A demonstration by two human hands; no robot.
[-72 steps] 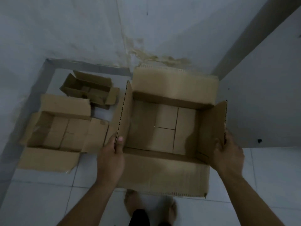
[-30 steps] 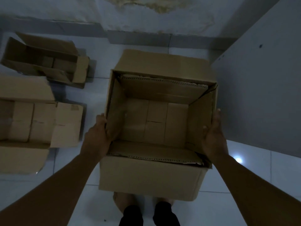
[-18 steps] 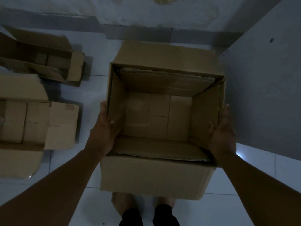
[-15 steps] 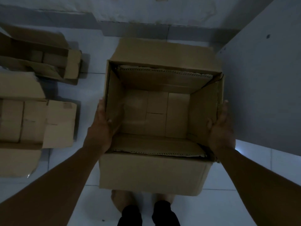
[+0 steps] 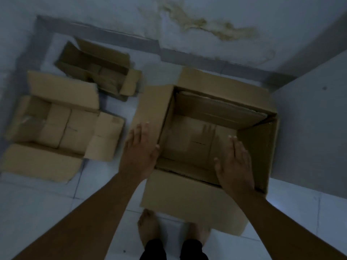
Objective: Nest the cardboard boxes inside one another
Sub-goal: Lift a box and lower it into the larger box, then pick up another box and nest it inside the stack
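Big box sits open-topped on the tiled floor, right in front of the person's bare feet; its inside is bare down to the bottom flaps; far and near flaps folded inward, left flap splayed out over the floor, right flap standing along the wall side; right edge of the box lies close against the grey panel, no room to move that way; far edge close to the baseboard; open floor only on the near side and in the narrow strip to the left

Left hand flat, fingers spread, holding nothing, over the left flap at the box's left rim; right hand flat and spread too, holding nothing, over the near-right part of the opening; contact with cardboard cannot be told

Medium box lies open left of the big one, flaps spread flat all round, its right flap near the big box's left flap; small box beyond it, toward the far wall, open, tilted at an angle; both are apart from the big box; yellowish stain on the far wall
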